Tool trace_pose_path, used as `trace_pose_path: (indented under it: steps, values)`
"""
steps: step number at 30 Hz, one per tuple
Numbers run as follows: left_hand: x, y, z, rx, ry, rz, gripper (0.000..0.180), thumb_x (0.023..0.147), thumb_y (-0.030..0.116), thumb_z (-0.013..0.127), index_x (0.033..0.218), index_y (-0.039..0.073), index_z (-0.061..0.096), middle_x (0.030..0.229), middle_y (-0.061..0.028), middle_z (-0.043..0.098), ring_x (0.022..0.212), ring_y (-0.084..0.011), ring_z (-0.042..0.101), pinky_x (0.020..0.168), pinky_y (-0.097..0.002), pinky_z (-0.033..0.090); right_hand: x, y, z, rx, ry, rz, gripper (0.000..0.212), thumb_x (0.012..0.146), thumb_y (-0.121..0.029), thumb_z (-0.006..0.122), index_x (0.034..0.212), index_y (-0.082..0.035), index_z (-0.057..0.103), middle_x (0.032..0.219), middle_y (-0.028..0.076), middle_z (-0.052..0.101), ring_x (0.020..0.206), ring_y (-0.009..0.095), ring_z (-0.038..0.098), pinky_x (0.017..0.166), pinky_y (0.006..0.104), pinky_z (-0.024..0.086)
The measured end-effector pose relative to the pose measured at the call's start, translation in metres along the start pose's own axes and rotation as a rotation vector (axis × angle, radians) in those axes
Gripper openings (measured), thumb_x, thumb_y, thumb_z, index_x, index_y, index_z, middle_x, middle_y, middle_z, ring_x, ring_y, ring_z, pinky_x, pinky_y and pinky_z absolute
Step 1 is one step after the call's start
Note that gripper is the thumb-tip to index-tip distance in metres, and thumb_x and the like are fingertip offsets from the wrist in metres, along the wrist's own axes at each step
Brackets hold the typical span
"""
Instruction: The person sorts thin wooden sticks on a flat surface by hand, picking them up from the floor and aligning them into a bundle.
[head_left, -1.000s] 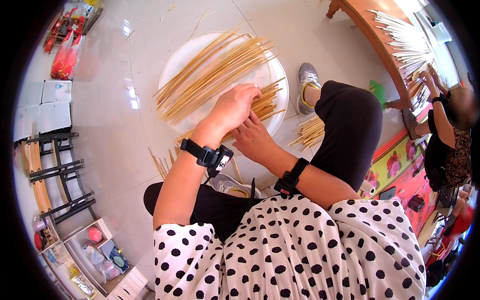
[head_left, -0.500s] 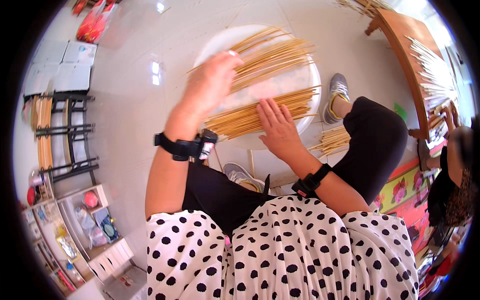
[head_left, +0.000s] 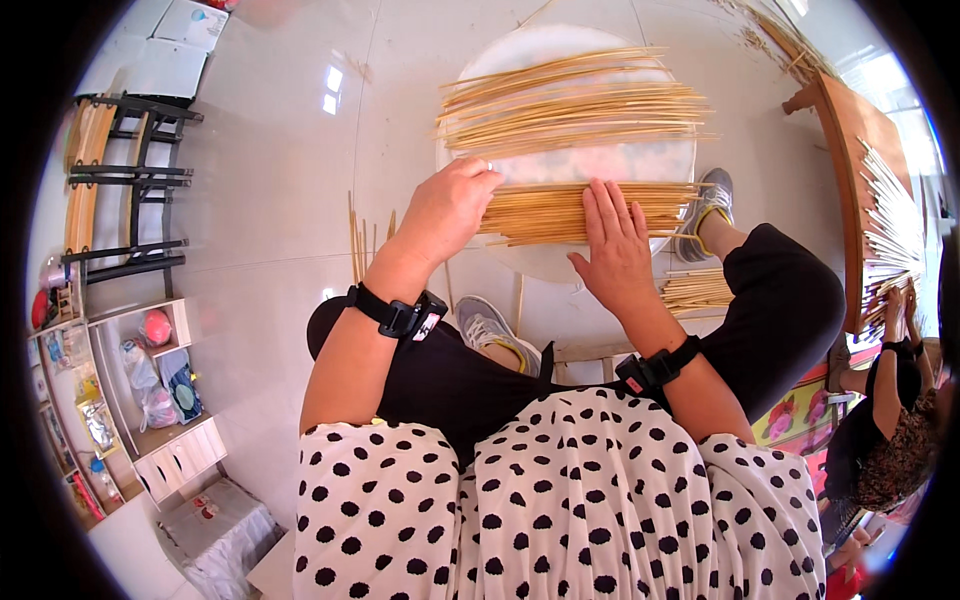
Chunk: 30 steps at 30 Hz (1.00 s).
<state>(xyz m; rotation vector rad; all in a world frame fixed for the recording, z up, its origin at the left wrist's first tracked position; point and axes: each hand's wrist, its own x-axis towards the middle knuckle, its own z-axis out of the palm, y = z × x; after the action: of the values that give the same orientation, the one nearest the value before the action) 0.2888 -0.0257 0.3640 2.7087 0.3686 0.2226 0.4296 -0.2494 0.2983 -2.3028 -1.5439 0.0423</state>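
A row of thin straw-coloured sticks (head_left: 545, 218) lies along the near part of a round white stool-like top (head_left: 560, 165). My left hand (head_left: 452, 205) is closed, its fingers curled round the left ends of this row; the fingertips are partly hidden. Flat on the same row, right of its middle, rests my right hand (head_left: 615, 245) with fingers stretched out and the thumb apart. Farther back on the round top, a second, looser group of sticks (head_left: 580, 112) lies apart from the near row. Both wrists wear black straps with small devices.
More sticks (head_left: 697, 290) lie by my right knee, and several stand (head_left: 358, 238) at the left. A wooden table (head_left: 850, 150) on the right bears pale sticks (head_left: 885, 225), where another person's hands (head_left: 900, 315) work. Shelves (head_left: 130, 400) and folded black-framed furniture (head_left: 130, 180) line the left.
My left hand has come down from the far sticks to the left end of the near row. My right hand stays flat on that row. The view has shifted.
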Motion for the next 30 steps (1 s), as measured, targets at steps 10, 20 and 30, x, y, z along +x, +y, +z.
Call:
trace_pose_path:
  steps: [10,20,30]
  values:
    - [-0.009,-0.003,0.002,0.079,-0.08,0.034,0.018,0.089,0.004,0.061,0.103,0.004,0.071,0.1,-0.009,0.066,0.099,-0.0298,0.063,0.081,-0.0415,0.055,0.001,-0.002,-0.004,-0.016,-0.029,0.013,0.099,0.074,-0.026,0.085,0.155,-0.001,0.034,0.163,0.014,0.032,0.15,0.031,0.031,0.12,0.0504,0.027]
    - [0.014,-0.011,-0.001,0.053,0.034,-0.064,0.009,0.089,0.009,0.062,0.084,0.008,0.069,0.088,-0.0077,0.064,0.086,-0.0319,0.065,0.073,-0.0442,0.055,-0.001,0.0,0.001,-0.002,0.001,-0.005,0.098,0.073,-0.026,0.085,0.154,-0.001,0.036,0.163,0.014,0.032,0.151,0.031,0.03,0.12,0.0506,0.026]
    - [0.053,-0.018,0.023,0.102,0.118,-0.049,0.004,0.084,0.01,0.072,0.087,0.008,0.071,0.089,-0.0075,0.066,0.086,-0.0306,0.066,0.073,-0.0417,0.054,-0.001,0.001,-0.001,0.01,-0.036,-0.004,0.097,0.074,-0.029,0.083,0.153,0.001,0.036,0.162,0.015,0.032,0.151,0.032,0.029,0.121,0.049,0.025]
